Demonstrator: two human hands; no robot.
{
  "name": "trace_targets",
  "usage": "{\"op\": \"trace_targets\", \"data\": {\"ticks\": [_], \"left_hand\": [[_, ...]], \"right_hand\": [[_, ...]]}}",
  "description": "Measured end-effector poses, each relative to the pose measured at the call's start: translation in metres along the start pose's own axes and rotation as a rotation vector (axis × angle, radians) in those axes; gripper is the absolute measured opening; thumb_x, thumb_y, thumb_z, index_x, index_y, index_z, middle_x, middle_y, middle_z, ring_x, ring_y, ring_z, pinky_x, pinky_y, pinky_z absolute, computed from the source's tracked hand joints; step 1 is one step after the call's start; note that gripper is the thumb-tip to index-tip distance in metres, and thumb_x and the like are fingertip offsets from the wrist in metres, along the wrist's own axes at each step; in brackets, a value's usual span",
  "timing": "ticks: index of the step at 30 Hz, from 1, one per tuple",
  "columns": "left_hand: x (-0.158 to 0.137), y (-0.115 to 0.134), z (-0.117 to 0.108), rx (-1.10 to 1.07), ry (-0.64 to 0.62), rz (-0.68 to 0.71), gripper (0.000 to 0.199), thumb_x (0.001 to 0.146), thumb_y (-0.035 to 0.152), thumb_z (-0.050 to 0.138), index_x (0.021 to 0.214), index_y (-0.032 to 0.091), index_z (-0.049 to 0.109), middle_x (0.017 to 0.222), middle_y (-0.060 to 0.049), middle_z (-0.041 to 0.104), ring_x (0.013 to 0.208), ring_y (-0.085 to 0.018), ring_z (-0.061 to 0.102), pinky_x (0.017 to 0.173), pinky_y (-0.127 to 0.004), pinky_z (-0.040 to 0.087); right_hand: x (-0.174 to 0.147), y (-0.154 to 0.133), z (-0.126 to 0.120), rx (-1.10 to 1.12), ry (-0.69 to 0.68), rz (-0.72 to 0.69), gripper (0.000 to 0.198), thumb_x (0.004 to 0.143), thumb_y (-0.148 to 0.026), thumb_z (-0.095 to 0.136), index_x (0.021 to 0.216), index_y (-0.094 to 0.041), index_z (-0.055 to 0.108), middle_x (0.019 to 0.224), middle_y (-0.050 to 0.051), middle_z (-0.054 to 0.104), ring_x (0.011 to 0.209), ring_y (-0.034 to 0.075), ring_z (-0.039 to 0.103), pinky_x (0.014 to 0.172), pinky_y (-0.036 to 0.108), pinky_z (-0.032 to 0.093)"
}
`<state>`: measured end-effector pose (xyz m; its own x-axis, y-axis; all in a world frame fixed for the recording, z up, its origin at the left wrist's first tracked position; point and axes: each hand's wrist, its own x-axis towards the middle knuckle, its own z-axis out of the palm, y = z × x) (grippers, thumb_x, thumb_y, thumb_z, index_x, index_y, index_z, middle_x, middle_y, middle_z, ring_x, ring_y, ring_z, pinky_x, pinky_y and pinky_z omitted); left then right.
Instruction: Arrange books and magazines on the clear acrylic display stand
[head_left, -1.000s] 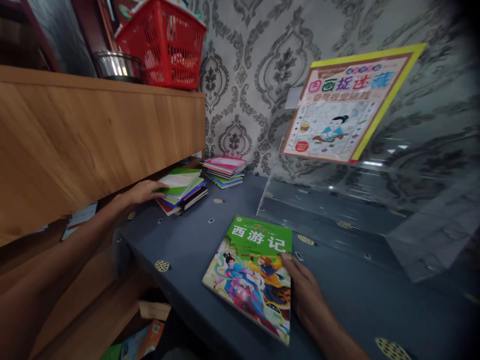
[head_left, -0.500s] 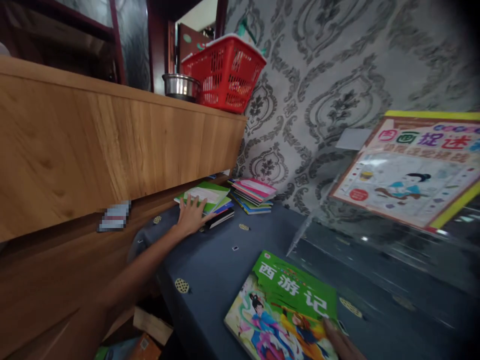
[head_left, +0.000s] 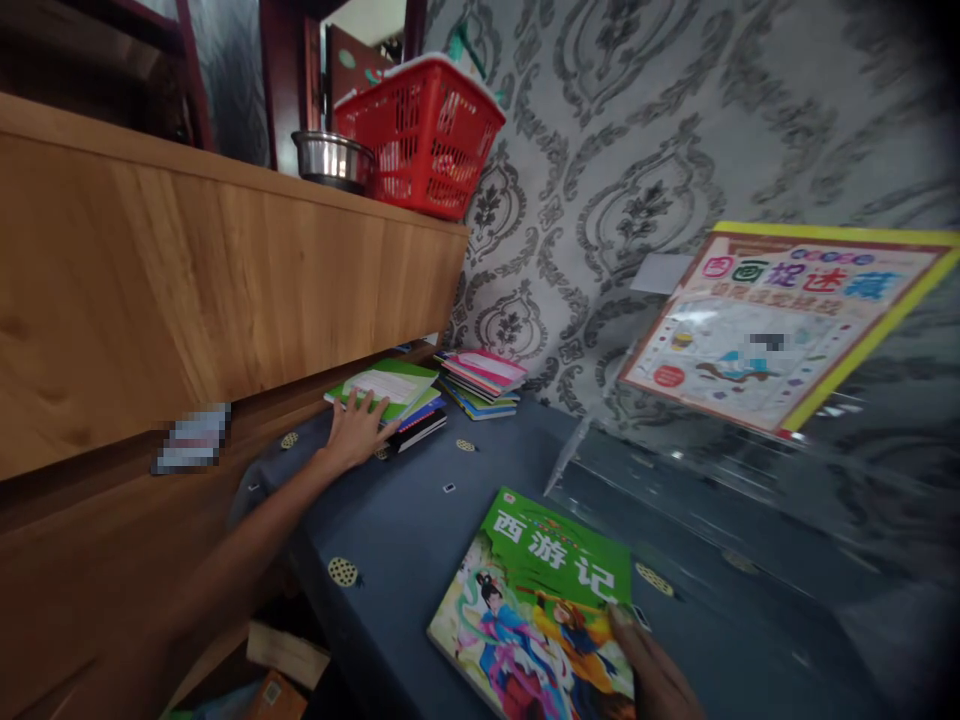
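Note:
My left hand (head_left: pixel 354 430) rests with spread fingers on the near edge of a stack of books, whose top one is a green book (head_left: pixel 409 378) with a pale label area. Low in the view, my right hand (head_left: pixel 651 662) grips the right edge of a green picture book (head_left: pixel 536 615) with white Chinese characters and two cartoon figures on its cover. Its thumb lies on the cover; the other fingers are mostly hidden. Beside the left stack is a second pile of thin books (head_left: pixel 484 380), pink on top.
A clear stand (head_left: pixel 592 440) on the blue tablecloth (head_left: pixel 405 530) holds a yellow-edged picture book (head_left: pixel 757 330) at the right. Along the left runs a wooden cabinet (head_left: pixel 247 290), with a red basket (head_left: pixel 427 140) and a steel bowl (head_left: pixel 330 160) on top. Below the table edge is an open cardboard box (head_left: pixel 285 655).
The whole view has shifted, so things appear slightly further left. Both hands keep the same places: the left on the stack, the right at the picture book's edge.

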<state>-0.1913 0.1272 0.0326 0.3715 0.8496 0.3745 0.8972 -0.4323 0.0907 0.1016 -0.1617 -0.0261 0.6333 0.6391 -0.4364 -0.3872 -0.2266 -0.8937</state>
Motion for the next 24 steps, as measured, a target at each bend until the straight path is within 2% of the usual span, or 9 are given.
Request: {"op": "trace_targets", "data": {"ticks": [2, 5, 8, 11, 14, 17, 19, 21, 24], "left_hand": [[0.000, 0.001, -0.002, 0.003, -0.017, 0.008, 0.058, 0.100, 0.052, 0.039, 0.146, 0.018, 0.052, 0.154, -0.019, 0.047, 0.146, -0.044, 0.033, 0.114, -0.070, 0.024], [-0.001, -0.001, -0.003, 0.010, -0.043, 0.024, 0.059, 0.100, 0.052, 0.038, 0.147, 0.019, 0.050, 0.155, -0.020, 0.044, 0.145, -0.048, 0.032, 0.111, -0.073, 0.024], [0.000, -0.007, -0.002, 0.027, -0.026, 0.066, 0.061, 0.100, 0.054, 0.034, 0.149, 0.019, 0.046, 0.155, -0.021, 0.043, 0.144, -0.050, 0.032, 0.107, -0.076, 0.026], [-0.003, -0.010, -0.001, -0.030, 0.009, 0.110, 0.059, 0.101, 0.052, 0.029, 0.147, 0.018, 0.046, 0.155, -0.022, 0.043, 0.145, -0.047, 0.031, 0.108, -0.076, 0.026], [-0.017, -0.003, -0.003, -0.101, 0.110, 0.143, 0.056, 0.101, 0.047, 0.029, 0.144, 0.016, 0.048, 0.156, -0.021, 0.041, 0.150, -0.039, 0.028, 0.117, -0.068, 0.020], [-0.039, 0.019, -0.004, -0.215, 0.143, 0.249, 0.053, 0.100, 0.046, 0.028, 0.136, 0.017, 0.054, 0.152, -0.019, 0.046, 0.147, -0.032, 0.035, 0.121, -0.054, 0.024], [-0.055, 0.041, -0.002, -0.355, 0.063, 0.312, 0.050, 0.098, 0.047, 0.030, 0.131, 0.020, 0.058, 0.145, -0.016, 0.052, 0.140, -0.029, 0.044, 0.119, -0.047, 0.031], [-0.069, 0.065, 0.002, -0.547, -0.090, 0.321, 0.048, 0.096, 0.049, 0.034, 0.129, 0.023, 0.058, 0.139, -0.013, 0.057, 0.132, -0.027, 0.052, 0.115, -0.042, 0.038], [-0.083, 0.097, 0.012, -0.909, -0.425, 0.189, 0.054, 0.092, 0.056, 0.039, 0.130, 0.022, 0.058, 0.123, -0.011, 0.066, 0.108, -0.026, 0.064, 0.096, -0.038, 0.051]], "right_hand": [[-0.007, -0.003, 0.005, 0.052, -0.047, 0.034, 0.065, 0.056, -0.050, 0.088, 0.109, -0.017, 0.071, 0.096, 0.012, 0.080, 0.091, 0.039, 0.076, 0.078, 0.050, 0.063], [-0.022, -0.008, 0.017, 0.159, -0.113, 0.004, 0.054, 0.056, -0.048, 0.090, 0.097, -0.017, 0.071, 0.090, 0.011, 0.081, 0.089, 0.036, 0.077, 0.076, 0.046, 0.064], [-0.032, -0.013, 0.026, 0.240, -0.149, -0.034, 0.045, 0.057, -0.041, 0.091, 0.089, -0.018, 0.071, 0.089, 0.010, 0.081, 0.089, 0.035, 0.077, 0.077, 0.044, 0.063], [-0.034, -0.015, 0.029, 0.301, -0.163, -0.040, 0.042, 0.057, -0.039, 0.091, 0.087, -0.019, 0.070, 0.089, 0.009, 0.081, 0.090, 0.033, 0.077, 0.079, 0.043, 0.063], [-0.034, -0.015, 0.027, 0.321, -0.214, -0.042, 0.041, 0.059, -0.040, 0.091, 0.089, -0.020, 0.070, 0.091, 0.008, 0.081, 0.094, 0.032, 0.076, 0.081, 0.043, 0.062], [-0.034, -0.014, 0.026, 0.345, -0.252, -0.064, 0.043, 0.060, -0.042, 0.091, 0.092, -0.020, 0.070, 0.094, 0.007, 0.081, 0.098, 0.031, 0.075, 0.084, 0.041, 0.061], [-0.034, -0.015, 0.026, 0.368, -0.256, -0.089, 0.046, 0.059, -0.041, 0.092, 0.094, -0.020, 0.070, 0.096, 0.007, 0.080, 0.101, 0.031, 0.074, 0.086, 0.041, 0.060], [-0.034, -0.015, 0.026, 0.384, -0.252, -0.102, 0.044, 0.061, -0.040, 0.091, 0.094, -0.021, 0.070, 0.097, 0.007, 0.080, 0.104, 0.031, 0.073, 0.089, 0.041, 0.059], [-0.033, -0.015, 0.026, 0.394, -0.250, -0.104, 0.042, 0.061, -0.040, 0.091, 0.092, -0.021, 0.069, 0.096, 0.006, 0.080, 0.106, 0.031, 0.073, 0.091, 0.041, 0.059]]}}
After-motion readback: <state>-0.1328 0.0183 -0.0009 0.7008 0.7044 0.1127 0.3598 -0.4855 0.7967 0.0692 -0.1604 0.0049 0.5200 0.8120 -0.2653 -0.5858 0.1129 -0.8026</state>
